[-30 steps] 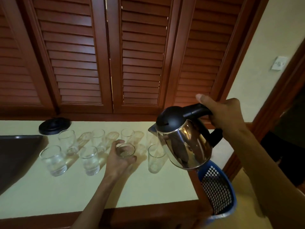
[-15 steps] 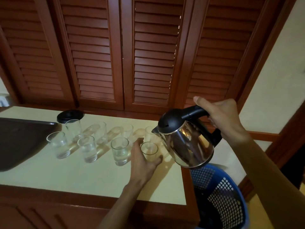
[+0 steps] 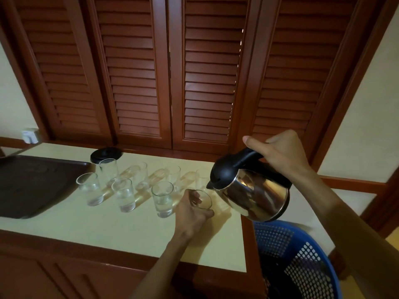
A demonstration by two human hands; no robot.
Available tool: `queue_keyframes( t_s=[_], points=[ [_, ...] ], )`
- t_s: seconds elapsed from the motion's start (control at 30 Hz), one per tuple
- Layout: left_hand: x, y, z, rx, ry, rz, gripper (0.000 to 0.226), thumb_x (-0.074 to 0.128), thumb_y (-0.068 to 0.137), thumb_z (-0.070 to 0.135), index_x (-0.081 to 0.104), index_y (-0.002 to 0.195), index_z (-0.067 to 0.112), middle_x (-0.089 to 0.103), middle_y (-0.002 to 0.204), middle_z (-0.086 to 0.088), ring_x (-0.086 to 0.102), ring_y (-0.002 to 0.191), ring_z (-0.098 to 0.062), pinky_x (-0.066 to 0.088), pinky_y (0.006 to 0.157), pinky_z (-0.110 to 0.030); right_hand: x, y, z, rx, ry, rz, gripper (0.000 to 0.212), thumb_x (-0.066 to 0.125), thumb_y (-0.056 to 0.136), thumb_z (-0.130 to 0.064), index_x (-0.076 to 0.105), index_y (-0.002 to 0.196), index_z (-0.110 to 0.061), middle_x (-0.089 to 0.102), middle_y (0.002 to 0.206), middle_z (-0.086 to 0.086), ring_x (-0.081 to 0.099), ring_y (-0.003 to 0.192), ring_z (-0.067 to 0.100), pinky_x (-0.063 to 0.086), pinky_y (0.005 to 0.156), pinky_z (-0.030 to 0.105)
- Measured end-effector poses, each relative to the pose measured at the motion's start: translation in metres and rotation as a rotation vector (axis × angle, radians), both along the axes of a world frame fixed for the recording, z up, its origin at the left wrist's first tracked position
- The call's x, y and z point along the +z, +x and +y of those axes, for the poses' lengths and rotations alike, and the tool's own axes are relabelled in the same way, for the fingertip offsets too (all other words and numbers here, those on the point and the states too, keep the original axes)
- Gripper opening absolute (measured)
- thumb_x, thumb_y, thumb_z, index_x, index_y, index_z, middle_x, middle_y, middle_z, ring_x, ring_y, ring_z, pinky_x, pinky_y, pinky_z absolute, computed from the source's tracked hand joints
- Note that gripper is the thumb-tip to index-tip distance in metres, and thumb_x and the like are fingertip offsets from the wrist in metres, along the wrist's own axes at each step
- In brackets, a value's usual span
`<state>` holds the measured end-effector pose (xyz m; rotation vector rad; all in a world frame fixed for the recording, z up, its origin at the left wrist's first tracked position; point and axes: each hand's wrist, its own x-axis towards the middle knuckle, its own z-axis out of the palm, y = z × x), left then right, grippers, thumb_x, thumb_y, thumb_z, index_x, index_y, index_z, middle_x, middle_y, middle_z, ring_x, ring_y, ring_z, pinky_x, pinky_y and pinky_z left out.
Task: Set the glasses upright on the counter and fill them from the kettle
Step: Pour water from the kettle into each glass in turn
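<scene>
left hand [image 3: 190, 210] grips a glass [image 3: 204, 200] near the counter's [image 3: 86, 225] right edge; right hand [image 3: 280, 152] holds the kettle [image 3: 252, 190] tilted, spout just beside it. water sits in three glasses [image 3: 163, 199] left of it.

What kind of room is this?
Probably a kitchen or pantry nook in a home: a counter with drinking glasses, an electric kettle with its base, and louvred wooden shutters behind.
</scene>
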<state>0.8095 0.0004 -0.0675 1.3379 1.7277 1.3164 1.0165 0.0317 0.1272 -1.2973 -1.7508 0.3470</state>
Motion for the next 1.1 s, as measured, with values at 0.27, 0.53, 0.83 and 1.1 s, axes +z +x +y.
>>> queue_keyframes(
  t_s=[0.27,0.53,0.83,1.1],
  points=[
    [0.01,-0.003,-0.003,-0.031,0.006,0.081,0.055,0.09,0.053,0.019,0.057,0.098,0.018,0.068,0.089,0.001,0.066,0.081,-0.021,0.052,0.063,-0.029,0.013,-0.007,0.007,0.025,0.102,-0.215,0.08,0.066,0.072,-0.074,0.063,0.053,0.003,0.047,0.041,0.004,0.045,0.038,0.021,0.037,0.049,0.031],
    [0.013,-0.006,-0.008,-0.028,-0.004,0.087,0.053,0.088,0.053,0.018,0.058,0.097,0.018,0.07,0.089,0.001,0.067,0.079,-0.021,0.052,0.062,-0.03,0.032,-0.01,0.001,0.03,0.125,-0.259,0.07,0.072,0.076,-0.068,0.066,0.05,-0.003,0.051,0.039,0.002,0.049,0.038,0.019,0.038,0.05,0.029],
    [0.015,-0.007,-0.019,-0.042,-0.003,0.054,0.05,0.088,0.055,0.016,0.058,0.095,0.018,0.068,0.089,0.001,0.061,0.073,-0.013,0.054,0.064,-0.033,0.042,-0.012,-0.006,0.031,0.107,-0.296,0.07,0.071,0.075,-0.07,0.065,0.048,-0.005,0.047,0.039,0.0,0.048,0.04,0.017,0.038,0.053,0.031],
    [0.011,-0.019,-0.024,-0.02,-0.022,0.05,0.05,0.087,0.053,0.017,0.057,0.092,0.019,0.069,0.091,-0.004,0.066,0.081,-0.023,0.055,0.069,-0.04,0.056,-0.017,-0.012,0.011,0.121,-0.316,0.072,0.072,0.073,-0.07,0.066,0.052,-0.001,0.042,0.036,-0.004,0.045,0.038,0.015,0.036,0.052,0.03]
  ],
)
